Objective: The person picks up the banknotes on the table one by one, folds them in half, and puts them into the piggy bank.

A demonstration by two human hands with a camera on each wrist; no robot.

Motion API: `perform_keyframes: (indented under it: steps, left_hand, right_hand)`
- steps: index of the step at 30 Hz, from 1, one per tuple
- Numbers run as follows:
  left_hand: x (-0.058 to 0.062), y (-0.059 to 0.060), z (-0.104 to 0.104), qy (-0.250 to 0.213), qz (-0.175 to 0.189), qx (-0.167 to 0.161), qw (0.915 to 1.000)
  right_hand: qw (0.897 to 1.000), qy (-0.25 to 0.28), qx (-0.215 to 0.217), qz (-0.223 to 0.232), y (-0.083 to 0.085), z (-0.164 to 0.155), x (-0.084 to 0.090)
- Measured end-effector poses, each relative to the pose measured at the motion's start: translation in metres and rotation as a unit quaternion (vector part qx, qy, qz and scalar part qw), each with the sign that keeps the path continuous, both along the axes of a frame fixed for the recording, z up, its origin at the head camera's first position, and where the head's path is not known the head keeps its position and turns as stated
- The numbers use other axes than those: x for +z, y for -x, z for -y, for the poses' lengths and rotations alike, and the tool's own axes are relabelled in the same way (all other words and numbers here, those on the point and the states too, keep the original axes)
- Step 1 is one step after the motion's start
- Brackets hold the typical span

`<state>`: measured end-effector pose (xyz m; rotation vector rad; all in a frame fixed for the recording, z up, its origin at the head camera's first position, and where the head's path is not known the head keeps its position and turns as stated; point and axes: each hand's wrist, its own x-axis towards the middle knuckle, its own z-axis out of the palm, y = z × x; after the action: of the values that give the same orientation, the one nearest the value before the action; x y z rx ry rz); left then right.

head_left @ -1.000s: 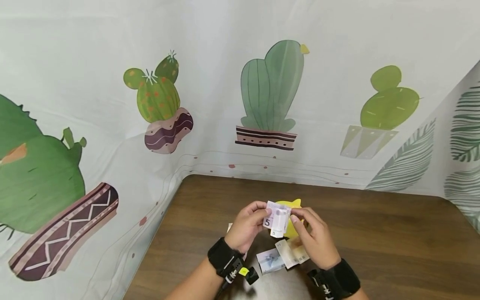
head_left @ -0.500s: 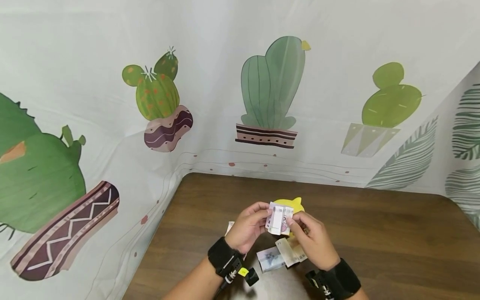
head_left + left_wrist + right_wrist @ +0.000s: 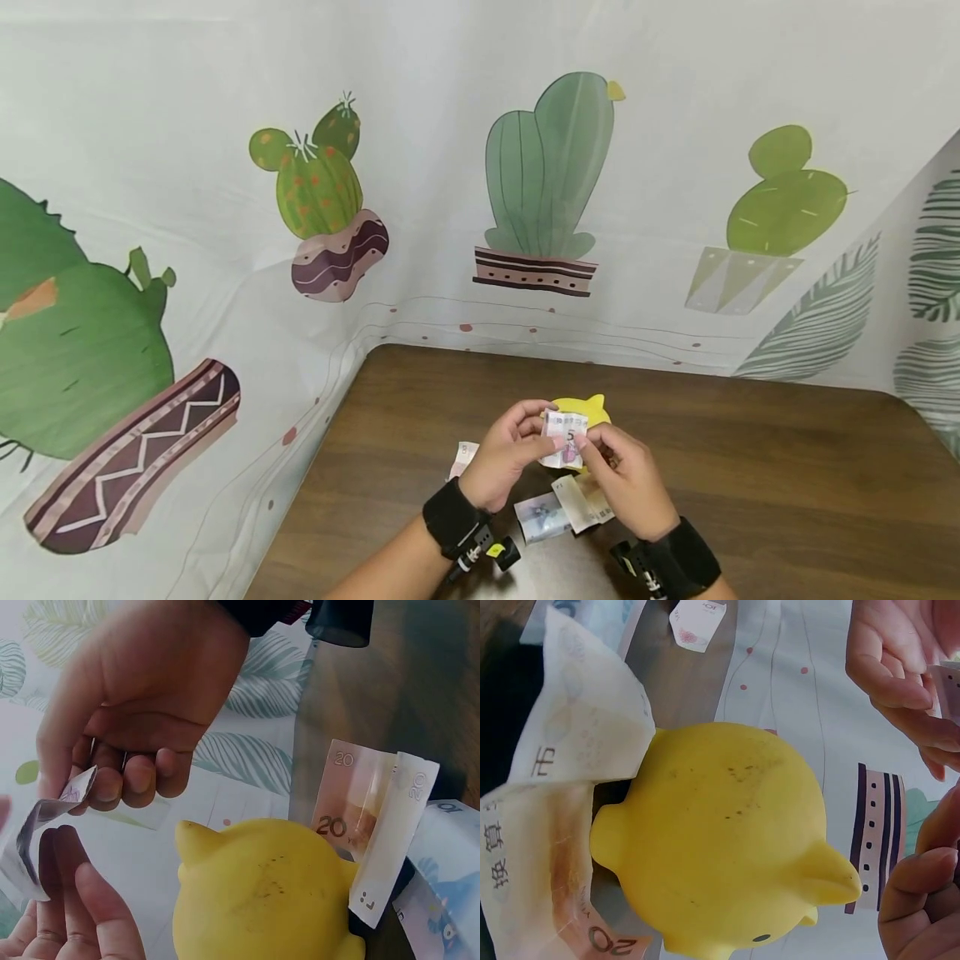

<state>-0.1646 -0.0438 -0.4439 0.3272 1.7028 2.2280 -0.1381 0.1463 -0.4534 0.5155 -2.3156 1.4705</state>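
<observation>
A cloth printed with potted cacti [image 3: 543, 175] hangs behind and to the left of a dark wooden table [image 3: 750, 483], the largest things in the head view. On the table, just beyond the hands, sits a yellow piggy bank [image 3: 588, 410], round-bodied with small pointed ears; the right wrist view shows it from close by [image 3: 727, 832], lying next to a banknote. That note is a loosely folded 20 banknote [image 3: 581, 502], resting on the table just below the hands and touching the bank's side in the wrist views [image 3: 360, 817]. A bluish banknote [image 3: 542, 518] lies beside it toward the person, partly under it. Another small folded note [image 3: 463, 457] lies on the wood to the left, beside the left wrist.

The left hand [image 3: 510, 454] and the right hand [image 3: 626, 475] meet above the table, in front of the piggy bank. Between them is a folded 5 banknote [image 3: 566, 436], held up in the air, clear of the table and just nearer the person than the bank. The left hand's thumb and curled fingers pinch its left edge; the right hand's thumb and forefinger pinch its right edge, the other fingers curled behind. In the left wrist view the note [image 3: 52, 817] shows as a bent strip between the fingertips of both hands. Black wrist straps sit on both forearms.
</observation>
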Motion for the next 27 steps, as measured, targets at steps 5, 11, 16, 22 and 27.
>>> perform_keyframes:
  steps: [5, 11, 16, 22, 27]
  left_hand:
    - [-0.0001, -0.0010, -0.0009, 0.004, -0.006, 0.003, 1.0000]
    - [-0.0011, 0.0010, 0.0002, 0.008, -0.007, 0.011, 0.9999]
    - [-0.0037, 0.0047, 0.0019, 0.005, -0.006, 0.014, 0.9999]
    - [-0.0040, 0.0054, 0.0032, -0.001, 0.017, -0.002, 0.9998]
    - [-0.0045, 0.0030, 0.0039, -0.023, 0.021, -0.051, 0.9982]
  right_hand:
    - [1.000, -0.009, -0.006, -0.008, -0.0003, 0.0007, 0.0000]
    - [1.000, -0.018, -0.009, -0.006, 0.0004, 0.0002, -0.0013]
    - [1.000, -0.022, -0.010, -0.007, 0.0005, -0.0006, -0.0006]
    - [1.000, -0.020, -0.014, 0.003, 0.0010, -0.0015, -0.0006]
    - [1.000, -0.014, -0.018, 0.006, 0.0018, -0.0019, -0.0020]
